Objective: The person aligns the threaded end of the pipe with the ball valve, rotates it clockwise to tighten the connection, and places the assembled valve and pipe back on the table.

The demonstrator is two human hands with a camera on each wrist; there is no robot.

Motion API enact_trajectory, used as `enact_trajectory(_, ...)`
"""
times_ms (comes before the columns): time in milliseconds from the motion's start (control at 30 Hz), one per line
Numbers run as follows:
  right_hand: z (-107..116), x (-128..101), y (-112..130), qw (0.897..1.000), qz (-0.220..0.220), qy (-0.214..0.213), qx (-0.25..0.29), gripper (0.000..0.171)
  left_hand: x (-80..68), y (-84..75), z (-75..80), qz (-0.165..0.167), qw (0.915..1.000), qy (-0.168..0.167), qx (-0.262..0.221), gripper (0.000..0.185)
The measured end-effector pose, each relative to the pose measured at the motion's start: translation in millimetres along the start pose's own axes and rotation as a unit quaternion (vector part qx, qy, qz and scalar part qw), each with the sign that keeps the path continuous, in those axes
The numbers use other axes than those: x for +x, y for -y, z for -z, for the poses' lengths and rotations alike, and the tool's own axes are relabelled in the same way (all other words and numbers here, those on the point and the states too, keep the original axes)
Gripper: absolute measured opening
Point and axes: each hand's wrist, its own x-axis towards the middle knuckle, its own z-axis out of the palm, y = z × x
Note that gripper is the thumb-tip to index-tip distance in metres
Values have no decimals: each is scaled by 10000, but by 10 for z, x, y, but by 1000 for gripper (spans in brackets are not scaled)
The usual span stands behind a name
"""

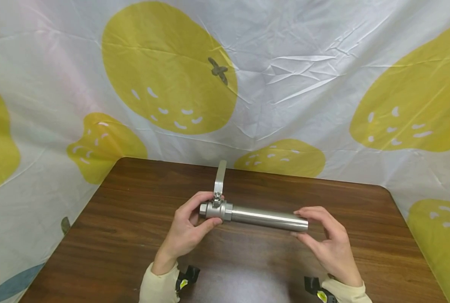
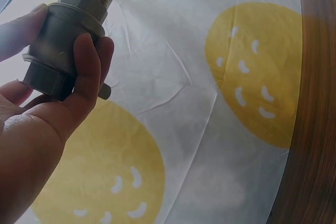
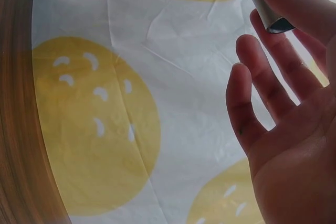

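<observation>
The left hand [image 1: 187,229] is curling its thumb and fingers [image 2: 86,64] around the grey hexagonal metal valve body [image 1: 215,209], whose flat silver lever handle [image 1: 220,176] is pointing away from the person. The right hand [image 1: 329,242] is pinching the far end of the attached polished steel cylindrical pipe [image 1: 268,219], its lower fingers [image 3: 262,82] spreading loosely. The assembly is hovering level over the dark brown wooden table [image 1: 126,235], before a white cloth with yellow fruit prints [image 1: 304,84].

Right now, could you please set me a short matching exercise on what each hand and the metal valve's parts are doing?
Things:
1. left hand
2. right hand
3. flat steel valve lever
4. dark brown wooden table

States:
A. points away from the person
B. lies beneath both hands
C. grips the hexagonal steel valve body
D. fingers touch the smooth steel pipe end

Pairs: 1-C, 2-D, 3-A, 4-B
</observation>
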Motion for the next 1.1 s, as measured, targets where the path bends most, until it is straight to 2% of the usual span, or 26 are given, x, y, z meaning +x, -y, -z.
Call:
enact_trajectory(433, 11, -22, -33, 9999, -54, -36, -116, 44, 7, -1, 2, -16, 10000, -23, -1, 49)
enact_trajectory(567, 11, -30, -31, 9995, -160, -49, -257, 47, 8, 4, 4, -40, 10000, -10, 7, 49)
enact_trajectory(833, 46, -155, -183, 9970, -386, -94, -669, 55, 8, 7, 2, -37, 10000, 11, -11, 49)
enact_trajectory(1100, 56, -180, -148, 9926, -798, -7, -911, 53, 7, 7, -1, -52, 10000, 21, 14, 50)
